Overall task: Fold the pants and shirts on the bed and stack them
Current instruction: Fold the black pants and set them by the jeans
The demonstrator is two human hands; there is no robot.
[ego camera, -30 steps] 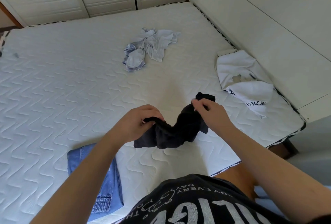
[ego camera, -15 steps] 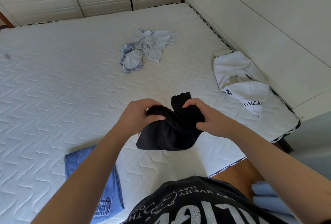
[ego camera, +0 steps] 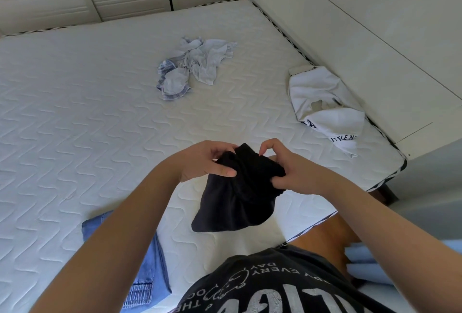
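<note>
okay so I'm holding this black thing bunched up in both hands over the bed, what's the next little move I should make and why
Probably spread your hands apart to open it out flat. The black garment is bunched, gripped by the left hand and right hand close together, hanging above the mattress, so it can't be folded yet. The folded jeans lie nearby for stacking.

A: How many clothes are showing?
B: Four are showing: one black garment (ego camera: 237, 195), one blue jeans (ego camera: 147, 267) lying folded, one white shirt (ego camera: 325, 102), and one pale crumpled garment (ego camera: 197, 65).
A: And hands?
B: Two are showing, a left hand (ego camera: 207, 162) and a right hand (ego camera: 290, 170).
A: Beds?
B: One bed (ego camera: 75, 112) is carrying it all.
</note>
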